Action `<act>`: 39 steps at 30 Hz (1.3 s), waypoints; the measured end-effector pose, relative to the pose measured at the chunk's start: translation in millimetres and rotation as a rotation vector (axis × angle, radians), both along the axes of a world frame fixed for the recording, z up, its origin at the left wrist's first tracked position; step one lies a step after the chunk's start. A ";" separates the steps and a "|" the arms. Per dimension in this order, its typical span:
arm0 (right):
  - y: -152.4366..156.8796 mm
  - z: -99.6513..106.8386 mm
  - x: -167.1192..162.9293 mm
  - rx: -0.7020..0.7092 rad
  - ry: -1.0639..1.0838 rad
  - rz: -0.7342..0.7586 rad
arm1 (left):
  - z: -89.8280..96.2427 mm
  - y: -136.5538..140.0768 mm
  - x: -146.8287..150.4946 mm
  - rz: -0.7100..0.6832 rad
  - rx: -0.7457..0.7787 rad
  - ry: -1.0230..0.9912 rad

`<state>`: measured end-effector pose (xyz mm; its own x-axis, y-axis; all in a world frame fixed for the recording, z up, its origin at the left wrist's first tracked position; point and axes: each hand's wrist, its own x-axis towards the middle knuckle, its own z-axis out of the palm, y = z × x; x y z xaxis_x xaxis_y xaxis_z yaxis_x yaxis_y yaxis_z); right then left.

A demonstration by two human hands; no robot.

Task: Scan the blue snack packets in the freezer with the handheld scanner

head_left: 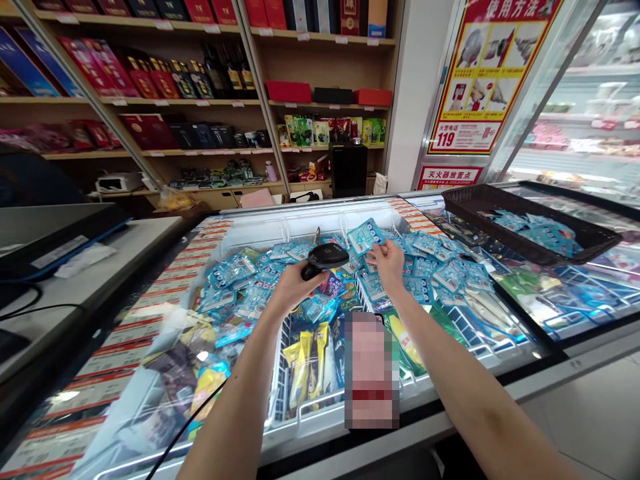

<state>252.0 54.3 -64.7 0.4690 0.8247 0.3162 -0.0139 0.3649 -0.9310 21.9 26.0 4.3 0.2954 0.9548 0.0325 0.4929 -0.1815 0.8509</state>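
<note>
Two hands: the left hand [295, 287], at the centre, grips a black scanner [327, 255]; the right hand [389, 263], just right, pinches one blue packet [365, 236].
Packet in hand: upper centre, apart from the scanner, seemingly midway through handling.
Loose packets [235, 270]: many, spread over the freezer [575, 365] left and right of centre; which are done or left cannot be told.
Brown basket [467, 200]: right of frame, bearing more packets, perhaps a separate lot.
</note>
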 end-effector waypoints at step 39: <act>3.6 -16.0 4.6 -0.063 -0.037 0.020 | -10.3 -5.4 1.4 -0.024 0.089 0.147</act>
<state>256.6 57.9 -80.7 0.4413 0.8524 0.2805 0.0145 0.3058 -0.9520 23.3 20.5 -6.1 0.3258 0.9428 0.0712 0.6052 -0.2658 0.7504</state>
